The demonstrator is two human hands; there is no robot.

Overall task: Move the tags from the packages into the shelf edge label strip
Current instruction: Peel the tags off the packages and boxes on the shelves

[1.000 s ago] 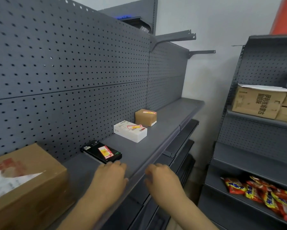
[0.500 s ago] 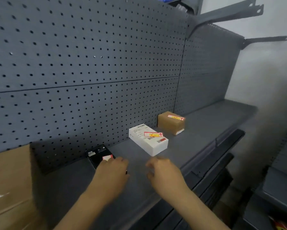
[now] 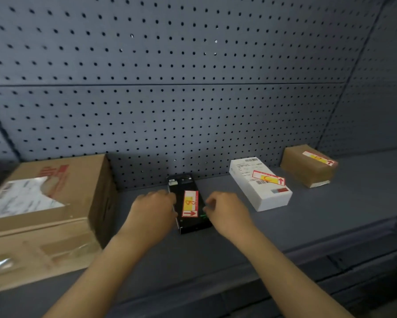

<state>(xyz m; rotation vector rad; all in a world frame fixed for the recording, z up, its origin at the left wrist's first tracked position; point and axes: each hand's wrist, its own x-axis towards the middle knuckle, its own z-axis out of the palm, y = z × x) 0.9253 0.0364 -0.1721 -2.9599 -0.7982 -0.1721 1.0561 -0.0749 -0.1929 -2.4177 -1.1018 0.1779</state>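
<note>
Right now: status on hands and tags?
Left hand and right hand flank the black box, fingers at its edges. Tag still on top. Nothing blocking.

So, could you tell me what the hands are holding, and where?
Left hand and right hand flank the black box at its long sides; actual grip cannot be told.

Both bare forearms are reaching forward and slightly inward from the bottom edge, the left hand (image 3: 155,208) lying knuckles up with its fingers curling downward and the right hand (image 3: 227,211) arching beside it, fingertips bending toward the left one.
</note>
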